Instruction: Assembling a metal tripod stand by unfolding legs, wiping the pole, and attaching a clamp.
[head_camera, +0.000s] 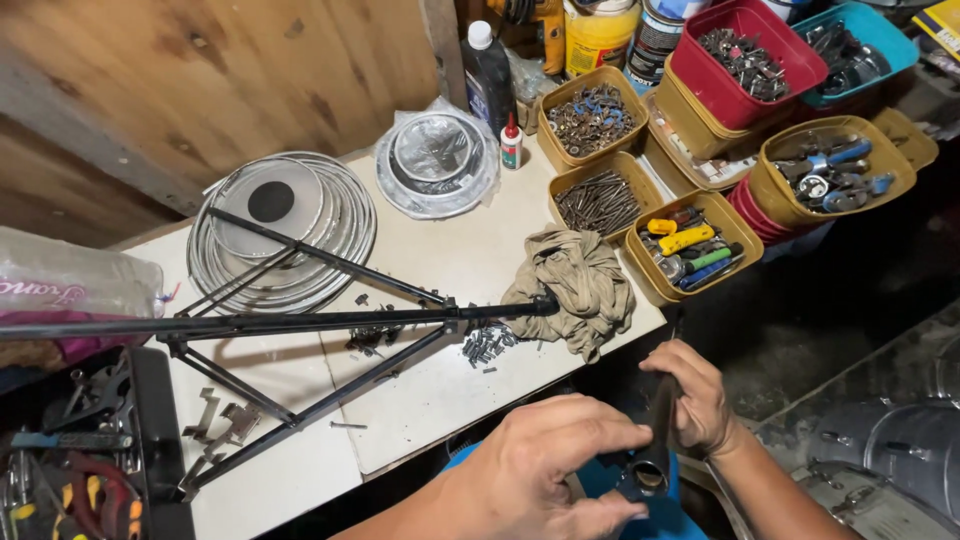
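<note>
Overhead, cluttered white worktop (450, 400), plywood wall (200, 70).

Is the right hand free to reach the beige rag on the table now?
Probably not at once: the right hand is closed around a black tube, which the left hand also touches. The way to the beige rag itself looks open.

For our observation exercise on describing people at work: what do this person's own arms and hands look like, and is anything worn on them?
Both are bare. The left hand and right hand wear no gloves, and no rings, watch or wristband show. Both forearms are uncovered right to the picture's lower edge, with no sleeve in view. Fingers look broad, nails short.
</note>
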